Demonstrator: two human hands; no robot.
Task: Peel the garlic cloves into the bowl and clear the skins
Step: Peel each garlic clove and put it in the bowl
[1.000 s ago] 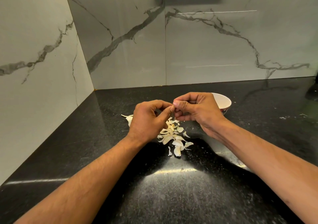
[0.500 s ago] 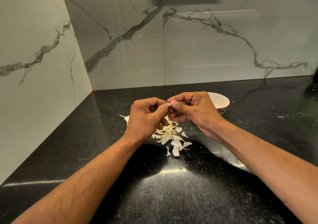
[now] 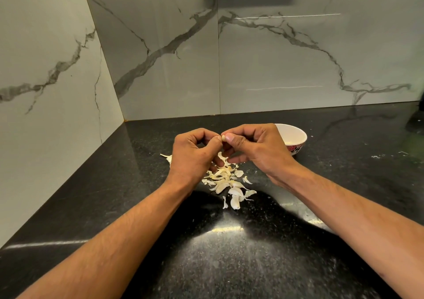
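Both hands meet above the pile of skins (image 3: 226, 180) on the black counter (image 3: 252, 264). The left hand (image 3: 195, 154) and right hand (image 3: 254, 147), fingers curled, pinch 1 garlic clove (image 3: 222, 138) between their fingertips. The bowl (image 3: 292, 138) stands just right of the pile, behind the right hand.
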